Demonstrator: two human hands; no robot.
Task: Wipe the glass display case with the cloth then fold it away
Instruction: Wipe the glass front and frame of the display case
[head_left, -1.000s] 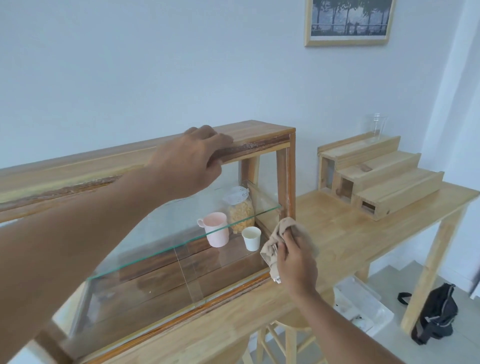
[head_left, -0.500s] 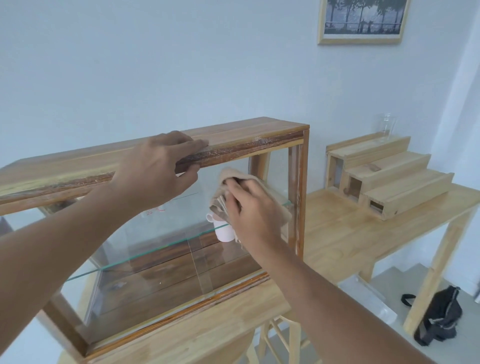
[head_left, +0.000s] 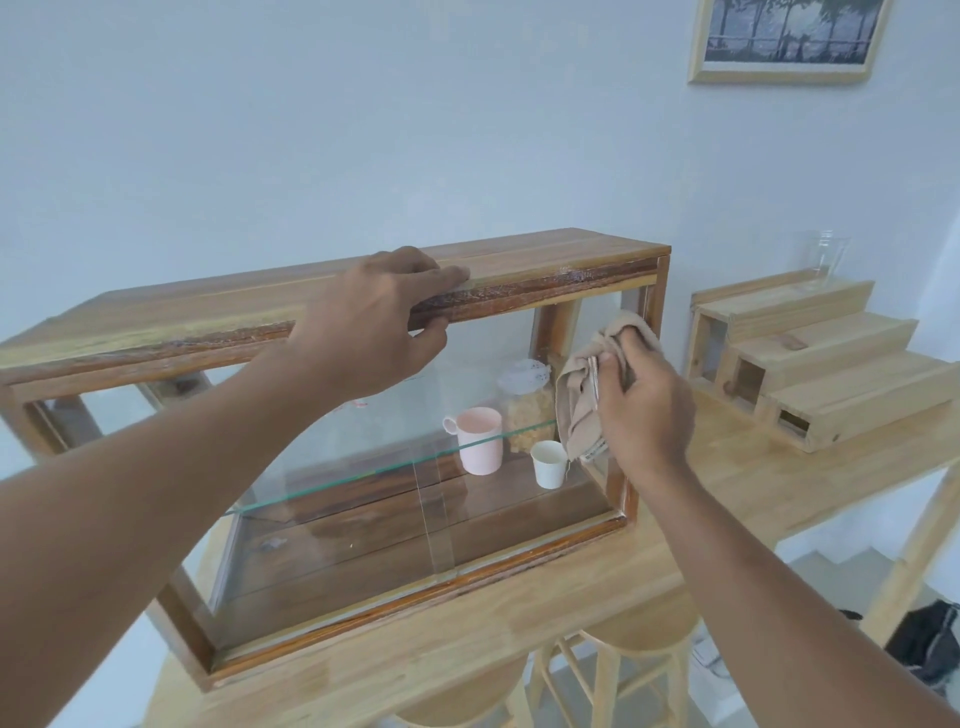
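A long wooden-framed glass display case (head_left: 332, 467) stands on a light wooden counter (head_left: 727, 483), its front pane facing the viewer. The left hand (head_left: 374, 332) rests over the case's top front rail, fingers (head_left: 441, 275) spread flat across the wooden top and thumb hooked beneath the rail, steadying it without closing around anything. The right hand (head_left: 644, 410) is curled around a bunched beige cloth (head_left: 587, 395), pressing it against the front glass near the case's right upright post; the cloth bulges out above the knuckles and hangs down in folds to the left of the thumb, its lower edge showing a striped hem. Behind the glass, a pale pink mug (head_left: 480, 439) sits just left of the cloth, a small white paper cup (head_left: 549, 463) stands just below its hanging end, and a clear bag of yellowish snacks (head_left: 527, 410) lies behind them. A glass shelf (head_left: 363, 475) runs across the case's interior. To the right on the counter is a stepped wooden riser (head_left: 826, 364) with a clear glass (head_left: 826, 260) on its top step. Round wooden stools (head_left: 639, 629) sit under the counter.
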